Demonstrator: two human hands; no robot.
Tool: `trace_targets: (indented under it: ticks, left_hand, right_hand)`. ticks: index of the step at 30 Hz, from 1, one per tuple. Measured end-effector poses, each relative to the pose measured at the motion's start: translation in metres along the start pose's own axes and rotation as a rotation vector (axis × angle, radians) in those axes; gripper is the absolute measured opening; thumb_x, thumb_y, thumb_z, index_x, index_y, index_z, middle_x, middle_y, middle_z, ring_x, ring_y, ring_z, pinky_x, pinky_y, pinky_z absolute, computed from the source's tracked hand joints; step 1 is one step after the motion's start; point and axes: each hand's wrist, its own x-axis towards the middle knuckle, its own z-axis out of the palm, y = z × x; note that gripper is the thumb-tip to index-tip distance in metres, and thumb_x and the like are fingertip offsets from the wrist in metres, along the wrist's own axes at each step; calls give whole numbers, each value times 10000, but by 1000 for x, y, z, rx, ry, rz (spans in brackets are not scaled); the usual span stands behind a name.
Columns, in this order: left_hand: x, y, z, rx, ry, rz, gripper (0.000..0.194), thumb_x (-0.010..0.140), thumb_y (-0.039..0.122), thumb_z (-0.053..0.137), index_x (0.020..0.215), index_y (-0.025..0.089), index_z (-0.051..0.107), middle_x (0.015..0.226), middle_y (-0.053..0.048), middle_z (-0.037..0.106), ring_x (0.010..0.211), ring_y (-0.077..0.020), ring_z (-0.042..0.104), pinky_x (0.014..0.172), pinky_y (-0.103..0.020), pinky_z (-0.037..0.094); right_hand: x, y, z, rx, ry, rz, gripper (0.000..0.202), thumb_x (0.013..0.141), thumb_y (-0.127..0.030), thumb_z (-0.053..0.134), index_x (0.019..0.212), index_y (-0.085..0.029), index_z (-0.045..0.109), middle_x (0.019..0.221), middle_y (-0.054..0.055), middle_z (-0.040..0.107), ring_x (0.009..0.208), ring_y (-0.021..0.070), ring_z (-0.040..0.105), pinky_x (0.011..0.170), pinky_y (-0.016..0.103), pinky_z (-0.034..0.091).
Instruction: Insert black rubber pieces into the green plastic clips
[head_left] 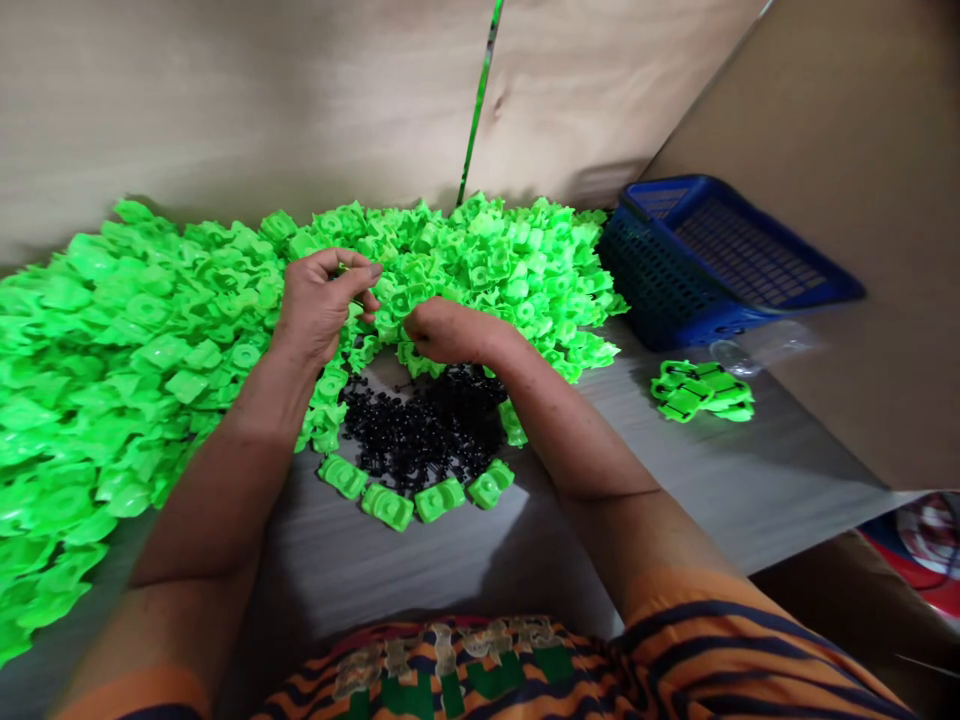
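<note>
My left hand (319, 300) is raised over the near edge of a large heap of bright green plastic toy car bodies (225, 270). Its thumb and fingers are curled together, and I cannot make out anything between them. Close by on the right, my right hand (446, 332) is turned down with bent fingers, above the far side of a pile of small black wheel axles (427, 430). Its fingertips are hidden behind the hand. Several single green car bodies (386, 506) lie in a curved row along the near side of the axle pile.
A blue perforated plastic basket (675, 270) stands tilted at the back right. In front of it lies a small group of green cars with black axles fitted (701, 390), beside a clear plastic item (735, 357). Wooden boards (225, 100) wall the table (360, 570) at the back.
</note>
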Motion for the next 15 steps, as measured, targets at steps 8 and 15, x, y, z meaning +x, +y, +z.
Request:
trace_targets:
  ticks: [8,15]
  left_hand:
    - [3,-1,-3,-138,66,30,376,849,529,832,781,204,655,644,26,588,458,-83,502,391,-200,370]
    - [7,-9,-5,-83,1,37,177,808,327,818,861,188,722,712,7,623,527,-111,567,470,-235,460]
  right_hand:
    - [1,-3,5,-61,-87,48,391,884,-51,670,1256,-81,786,1130,190,806,988,246,743,749,282,464]
    - [8,-12,15,-131,-65,103,374,869,-89,705,1228,-108,808,1097,217,813,1024,293,773,809,306,525]
